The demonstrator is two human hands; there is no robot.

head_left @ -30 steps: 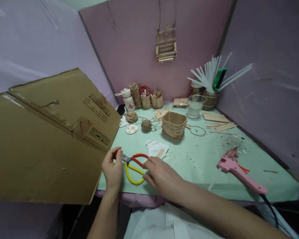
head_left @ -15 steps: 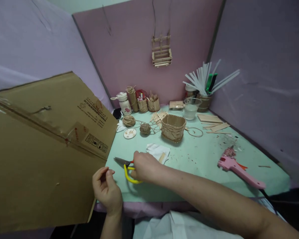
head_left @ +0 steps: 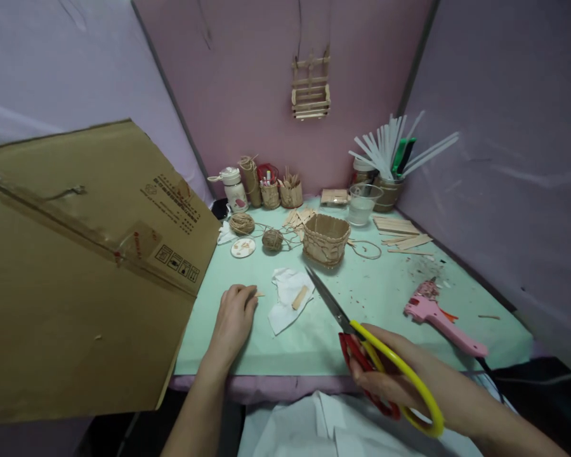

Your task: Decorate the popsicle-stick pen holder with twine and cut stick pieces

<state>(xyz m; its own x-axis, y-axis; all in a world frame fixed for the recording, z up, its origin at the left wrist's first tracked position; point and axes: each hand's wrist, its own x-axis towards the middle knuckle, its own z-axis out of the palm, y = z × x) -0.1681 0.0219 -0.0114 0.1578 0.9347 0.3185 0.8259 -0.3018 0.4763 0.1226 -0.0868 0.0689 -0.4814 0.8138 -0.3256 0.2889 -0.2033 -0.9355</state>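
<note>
My right hand [head_left: 423,363] grips a pair of scissors [head_left: 331,304] with red and yellow handles, in front of my body. Their blades look closed and point away to the upper left. Left of a crumpled white cloth or tissue [head_left: 285,311], my left hand [head_left: 232,317] rests on the table with its fingers bent together. A thin piece of wooden stick [head_left: 260,294] pokes out at its fingertips; most of it is hidden. On the white sheet lies a short flat wooden piece [head_left: 299,298]. Beyond it stands a woven-looking basket [head_left: 327,240].
A large cardboard sheet [head_left: 124,304] leans at the left edge. A pink glue gun [head_left: 445,324] lies at the right. Twine balls [head_left: 272,240], a white disc [head_left: 243,247], wooden sticks [head_left: 397,226], a clear cup [head_left: 361,206] and a white bottle [head_left: 234,190] stand further back.
My right hand has swung right with the scissors, away from my left hand, and the blades now point away from me. My left hand has moved forward and down onto the table.
</note>
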